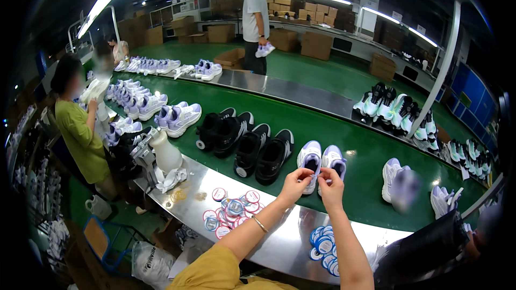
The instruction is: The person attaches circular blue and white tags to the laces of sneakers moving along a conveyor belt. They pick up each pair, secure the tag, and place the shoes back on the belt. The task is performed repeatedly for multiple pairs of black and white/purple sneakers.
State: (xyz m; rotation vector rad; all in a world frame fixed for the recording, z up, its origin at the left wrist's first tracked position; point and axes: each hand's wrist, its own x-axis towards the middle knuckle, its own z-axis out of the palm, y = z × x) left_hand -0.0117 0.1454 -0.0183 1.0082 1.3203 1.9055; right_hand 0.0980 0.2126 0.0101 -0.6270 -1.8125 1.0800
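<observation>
**Hands meet over lilac sneakers on a green conveyor**

Head view: The person's left hand (pixel 294 183) and right hand (pixel 330 182) come together above the steel ledge (pixel 279 244), fingertips pinched on a small round tag (pixel 317 171) held between them, just in front of a pair of white-and-lilac sneakers (pixel 321 162) on the green belt (pixel 355 145). A thin bracelet (pixel 260 224) circles the left wrist. Loose round tags lie in two heaps on the ledge, one pink and blue (pixel 231 212), one blue (pixel 324 244) beneath the right forearm. Black sneakers (pixel 263 153) stand to the left of the pair. Farther left, a person in a green shirt (pixel 80 134) handles a pale shoe; another person in a white T-shirt (pixel 255 19) stands beyond the belt.
</observation>
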